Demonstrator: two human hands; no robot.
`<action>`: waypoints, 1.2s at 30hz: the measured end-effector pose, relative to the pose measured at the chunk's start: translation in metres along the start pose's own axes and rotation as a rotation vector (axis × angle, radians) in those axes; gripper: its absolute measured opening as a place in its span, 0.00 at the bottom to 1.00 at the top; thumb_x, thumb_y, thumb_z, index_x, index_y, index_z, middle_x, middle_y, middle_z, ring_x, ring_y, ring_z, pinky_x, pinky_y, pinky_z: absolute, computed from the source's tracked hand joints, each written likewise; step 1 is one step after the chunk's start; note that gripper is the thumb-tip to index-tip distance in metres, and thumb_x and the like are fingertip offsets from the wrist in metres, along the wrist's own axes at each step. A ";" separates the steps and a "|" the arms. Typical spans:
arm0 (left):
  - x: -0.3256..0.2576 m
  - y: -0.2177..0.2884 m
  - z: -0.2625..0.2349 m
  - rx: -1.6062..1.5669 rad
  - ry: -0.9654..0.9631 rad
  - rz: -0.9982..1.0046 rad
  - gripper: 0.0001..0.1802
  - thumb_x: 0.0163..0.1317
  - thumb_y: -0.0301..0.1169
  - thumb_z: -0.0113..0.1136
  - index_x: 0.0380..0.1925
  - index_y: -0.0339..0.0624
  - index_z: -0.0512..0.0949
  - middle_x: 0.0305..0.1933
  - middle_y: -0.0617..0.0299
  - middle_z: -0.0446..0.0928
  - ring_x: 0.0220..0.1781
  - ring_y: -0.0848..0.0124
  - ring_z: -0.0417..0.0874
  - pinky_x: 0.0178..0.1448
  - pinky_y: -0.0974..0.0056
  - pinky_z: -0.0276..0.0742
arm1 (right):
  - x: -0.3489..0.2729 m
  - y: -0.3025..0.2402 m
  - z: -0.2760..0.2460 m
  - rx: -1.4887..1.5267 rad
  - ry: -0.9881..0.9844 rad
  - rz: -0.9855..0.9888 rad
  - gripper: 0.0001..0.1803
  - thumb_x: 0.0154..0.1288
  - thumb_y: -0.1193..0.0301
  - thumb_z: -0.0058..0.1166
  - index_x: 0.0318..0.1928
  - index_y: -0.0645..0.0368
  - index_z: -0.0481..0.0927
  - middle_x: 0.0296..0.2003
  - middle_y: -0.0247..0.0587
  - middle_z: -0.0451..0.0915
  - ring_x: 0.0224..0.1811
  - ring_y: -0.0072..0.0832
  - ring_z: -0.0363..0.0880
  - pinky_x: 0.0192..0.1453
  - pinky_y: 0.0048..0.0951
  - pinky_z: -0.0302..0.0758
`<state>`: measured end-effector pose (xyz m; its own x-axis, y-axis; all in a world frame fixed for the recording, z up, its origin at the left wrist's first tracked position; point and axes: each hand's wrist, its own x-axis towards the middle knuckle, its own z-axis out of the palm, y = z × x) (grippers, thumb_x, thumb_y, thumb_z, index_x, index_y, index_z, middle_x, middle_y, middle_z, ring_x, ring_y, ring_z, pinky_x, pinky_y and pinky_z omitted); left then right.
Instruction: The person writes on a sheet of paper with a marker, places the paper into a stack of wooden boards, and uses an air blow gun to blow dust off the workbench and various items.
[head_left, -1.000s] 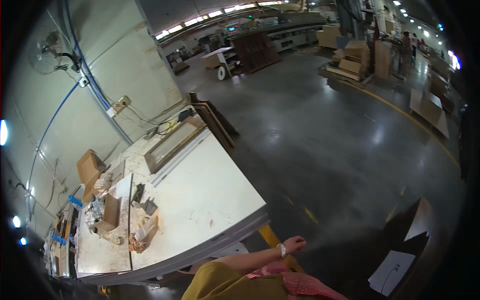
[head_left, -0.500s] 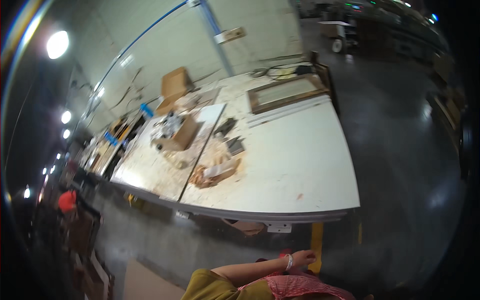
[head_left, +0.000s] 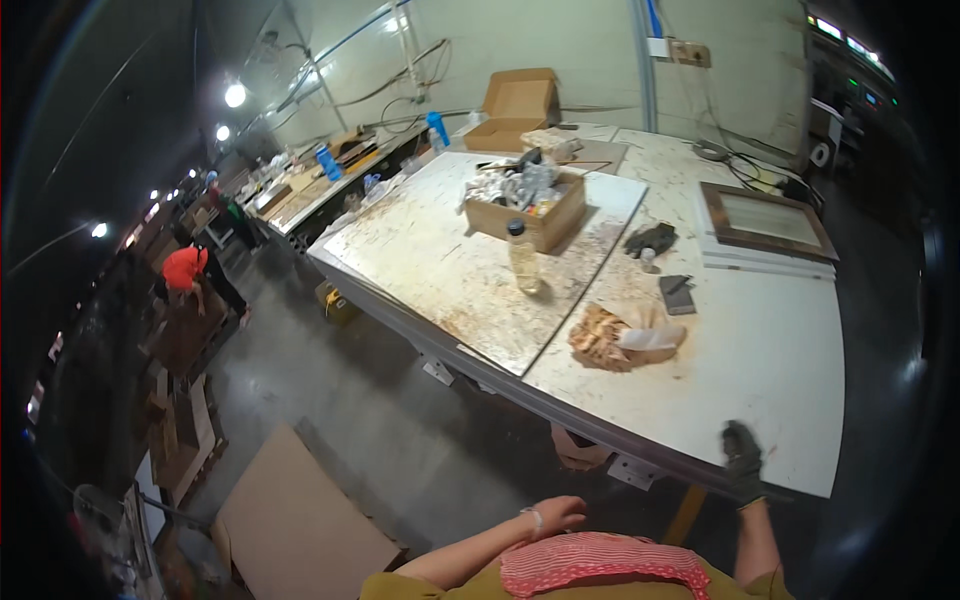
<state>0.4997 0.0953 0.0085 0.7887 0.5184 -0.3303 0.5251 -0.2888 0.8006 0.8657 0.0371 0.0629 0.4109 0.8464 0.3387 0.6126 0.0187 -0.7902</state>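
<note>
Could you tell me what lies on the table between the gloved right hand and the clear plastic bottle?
In the head view, a crumpled brown paper heap lies between the gloved right hand and clear plastic bottle.

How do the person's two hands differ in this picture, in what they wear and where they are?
The right hand wears a dark glove, while the left hand is bare, with only a thin band at the wrist. The right hand rests on the near edge of the white table, while the left hand hangs free of it, below the table edge near the body. Both come in from the lower edge, and neither holds anything.
</note>
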 end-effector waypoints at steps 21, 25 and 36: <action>-0.045 -0.109 -0.359 -0.338 1.126 -0.143 0.09 0.62 0.30 0.52 0.34 0.36 0.79 0.32 0.66 0.79 0.37 0.78 0.76 0.44 0.72 0.70 | 0.216 -0.133 0.206 -0.143 -0.646 -0.513 0.13 0.58 0.69 0.54 0.42 0.61 0.77 0.37 0.50 0.78 0.38 0.44 0.78 0.45 0.36 0.74; 0.023 -0.107 -0.489 -0.098 1.133 -0.021 0.13 0.64 0.32 0.51 0.32 0.34 0.79 0.30 0.62 0.80 0.33 0.78 0.76 0.40 0.72 0.71 | 0.234 -0.136 0.203 -0.145 -0.540 -0.093 0.12 0.57 0.70 0.53 0.41 0.63 0.77 0.36 0.51 0.78 0.39 0.43 0.77 0.45 0.36 0.73; 0.284 -0.113 -0.743 0.623 1.039 0.258 0.23 0.59 0.46 0.55 0.52 0.49 0.71 0.55 0.51 0.70 0.56 0.52 0.69 0.55 0.55 0.70 | 0.357 -0.228 0.284 -0.063 -0.337 0.240 0.29 0.61 0.62 0.53 0.59 0.63 0.63 0.47 0.49 0.75 0.47 0.35 0.77 0.48 0.30 0.75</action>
<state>0.4270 0.8728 0.1955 0.4130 0.7002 0.5824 0.6791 -0.6629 0.3153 0.6807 0.4859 0.2190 0.3090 0.9500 -0.0458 0.5706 -0.2237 -0.7901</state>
